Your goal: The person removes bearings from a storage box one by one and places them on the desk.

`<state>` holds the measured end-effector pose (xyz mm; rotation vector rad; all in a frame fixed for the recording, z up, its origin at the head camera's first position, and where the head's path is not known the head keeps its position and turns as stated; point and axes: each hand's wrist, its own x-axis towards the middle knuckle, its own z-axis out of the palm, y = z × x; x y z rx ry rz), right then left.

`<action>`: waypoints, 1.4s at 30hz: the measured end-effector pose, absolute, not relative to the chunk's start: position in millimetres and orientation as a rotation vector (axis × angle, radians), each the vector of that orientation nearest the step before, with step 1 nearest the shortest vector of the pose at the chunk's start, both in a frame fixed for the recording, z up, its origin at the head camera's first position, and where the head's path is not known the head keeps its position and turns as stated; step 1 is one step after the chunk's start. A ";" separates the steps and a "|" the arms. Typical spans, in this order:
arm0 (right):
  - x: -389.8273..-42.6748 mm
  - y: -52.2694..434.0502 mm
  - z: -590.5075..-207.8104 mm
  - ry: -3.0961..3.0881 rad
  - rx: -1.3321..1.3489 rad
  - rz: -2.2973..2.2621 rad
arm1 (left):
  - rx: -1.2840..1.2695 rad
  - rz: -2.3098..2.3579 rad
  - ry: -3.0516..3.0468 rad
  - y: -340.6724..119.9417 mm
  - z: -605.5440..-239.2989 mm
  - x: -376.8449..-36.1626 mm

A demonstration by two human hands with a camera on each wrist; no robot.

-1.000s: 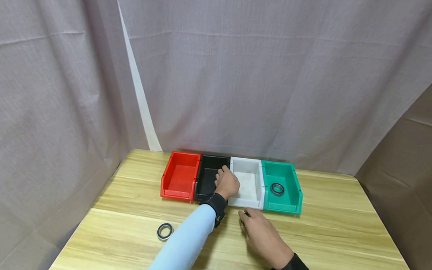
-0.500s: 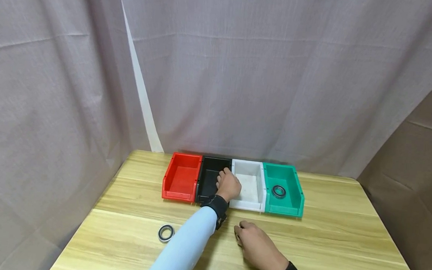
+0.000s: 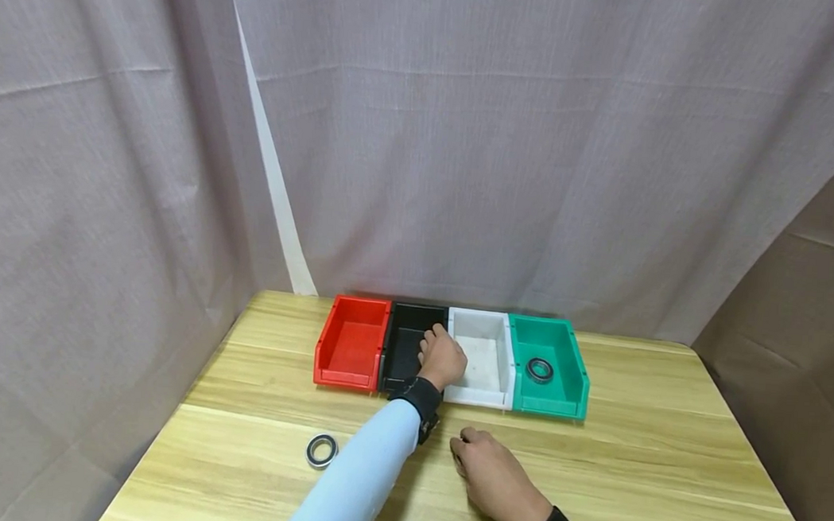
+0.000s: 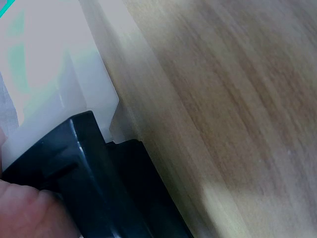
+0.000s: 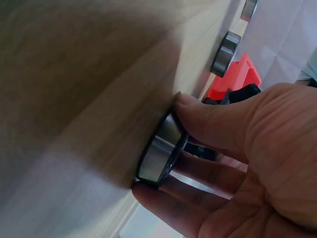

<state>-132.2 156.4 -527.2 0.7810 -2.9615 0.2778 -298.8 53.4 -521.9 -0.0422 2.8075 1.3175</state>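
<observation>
My left hand (image 3: 443, 359) reaches to the black bin (image 3: 406, 343), curled fingers gripping over the wall it shares with the white bin (image 3: 481, 360); the fingertips are hidden. In the left wrist view, part of that hand (image 4: 32, 210) presses against the dark plastic of the bin wall. My right hand (image 3: 500, 481) is low over the table in front of the white bin. Thumb and fingers pinch a ball bearing (image 5: 161, 148) by its steel outer rim, close against the wood in the right wrist view.
Red bin (image 3: 350, 344) and green bin (image 3: 550, 364) end the row; a bearing (image 3: 540, 370) lies in the green one. On the table left of my left forearm lies another bearing (image 3: 322, 451). The right wrist view shows two bearings beyond my hand, the nearer (image 5: 226, 54) fully visible.
My right hand has drawn back from the bins toward me and slightly left, then almost stopped. My left hand has kept its place at the black bin.
</observation>
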 end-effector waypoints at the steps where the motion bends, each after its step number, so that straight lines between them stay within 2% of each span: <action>1: -131.6 156.3 -527.5 -2.963 0.773 0.272 | -0.040 1.313 2.808 53.7 -522.3 -298.7; 19: -130.9 156.1 -525.7 -2.983 0.795 0.117 | -0.033 1.257 2.956 55.8 -524.1 -297.9; 30: -139.3 166.3 -502.6 -2.971 0.818 0.244 | -0.032 1.328 3.001 50.9 -524.8 -293.2; 35: -152.0 177.4 -498.3 -2.872 0.685 0.293 | 0.085 1.375 2.947 37.4 -509.9 -272.4; 42: -156.3 204.4 -495.2 -2.795 0.509 0.357 | 0.298 1.299 2.957 9.2 -491.4 -218.7</action>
